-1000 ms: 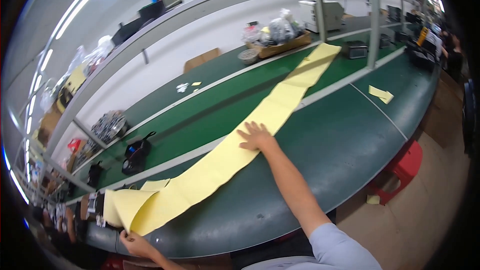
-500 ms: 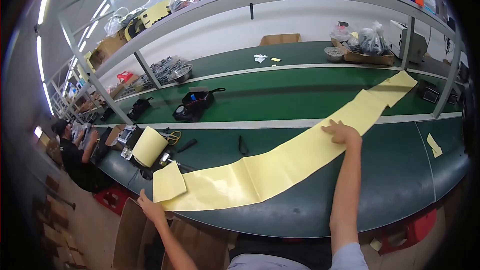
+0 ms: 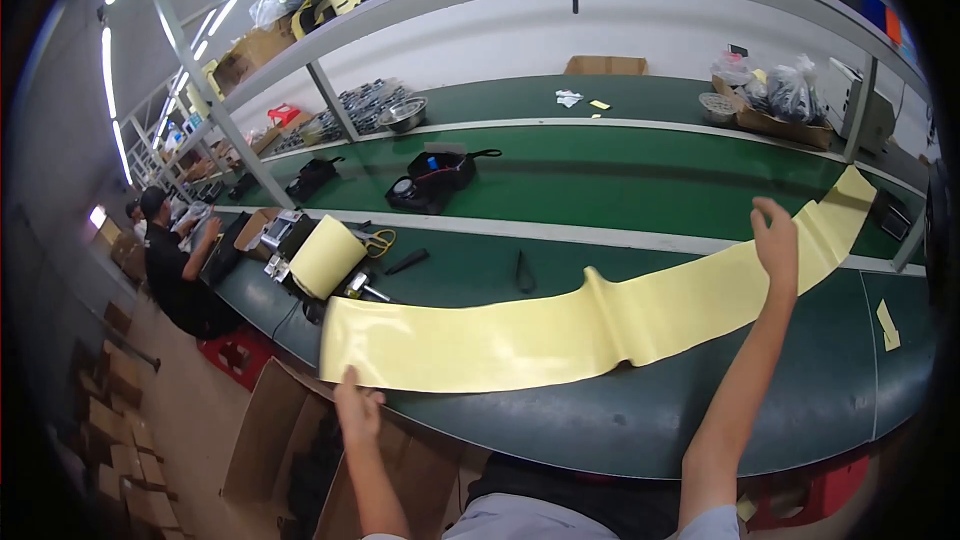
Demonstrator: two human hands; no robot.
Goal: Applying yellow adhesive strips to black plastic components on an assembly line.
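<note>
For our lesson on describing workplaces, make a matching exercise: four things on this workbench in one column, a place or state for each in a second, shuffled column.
Things:
1. long pale yellow paper strip
2. round yellow paper roll
3. flat brown cardboard box
4. small yellow paper scrap

Places or states:
A. against the white back wall
B. alone at the bench's right end
C. unrolled across the green bench top
D. wound up at the strip's left end

Pairs: 1-C, 2-D, 3-A, 4-B

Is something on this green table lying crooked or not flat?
Yes. The long yellow strip does not lie flat: near its middle a fold stands up from the green table. The left hand is at its near edge; the right hand is raised above it.
</note>
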